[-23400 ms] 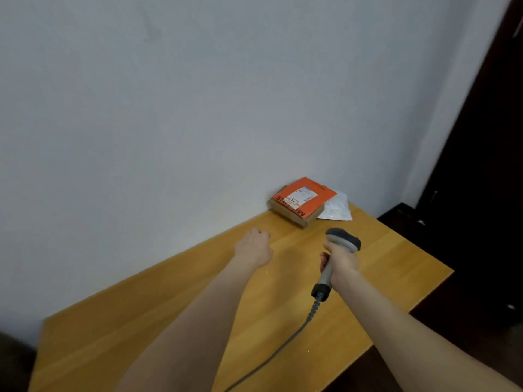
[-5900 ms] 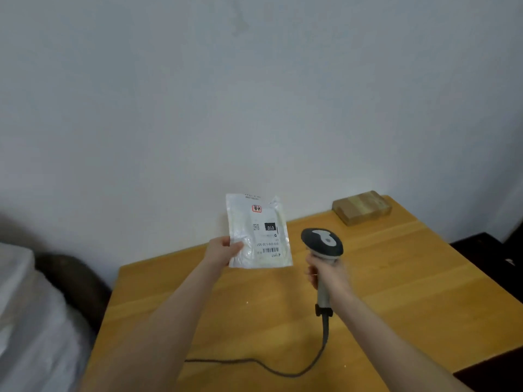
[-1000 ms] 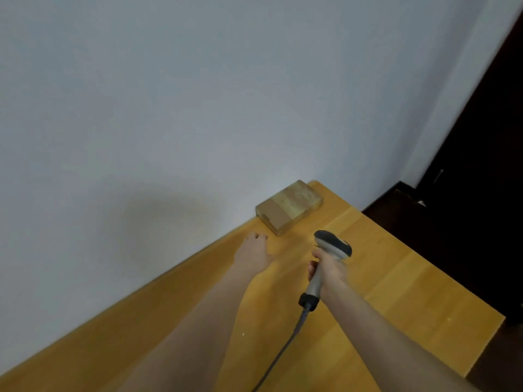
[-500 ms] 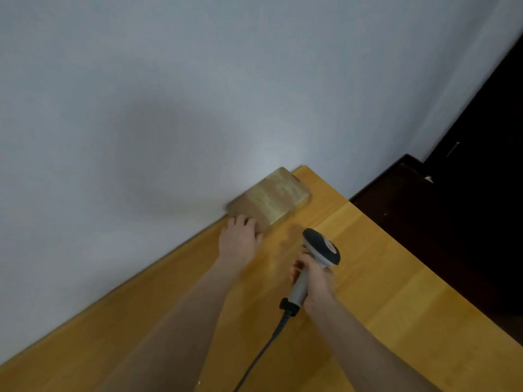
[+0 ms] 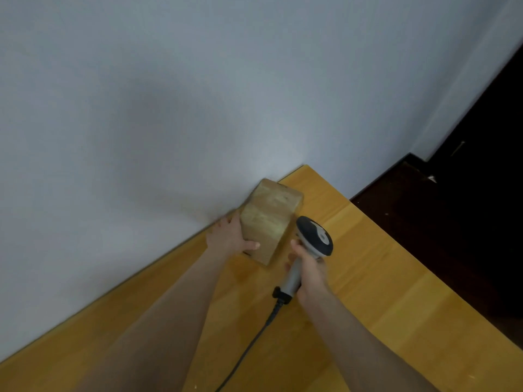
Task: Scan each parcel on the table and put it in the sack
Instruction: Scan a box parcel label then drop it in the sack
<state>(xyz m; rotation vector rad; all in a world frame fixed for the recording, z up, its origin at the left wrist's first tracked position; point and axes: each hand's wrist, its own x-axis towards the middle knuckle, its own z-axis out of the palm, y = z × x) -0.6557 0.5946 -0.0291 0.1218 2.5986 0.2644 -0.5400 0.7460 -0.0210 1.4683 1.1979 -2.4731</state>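
Tabletop (image 5: 396,292): your left hand (image 5: 226,239) grips the parcel (image 5: 268,219).
Right hand (image 5: 310,271): clasps scanner (image 5: 315,236).
Risk: blank face toward you; scan may miss.

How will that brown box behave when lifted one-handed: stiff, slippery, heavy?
Probably stiff: the cardboard box shows flat faces and straight edges where the left hand grips it. Possibly a bit slick: its top has a pale sheen like tape. Likely light, since one hand at one end seems to tilt it.
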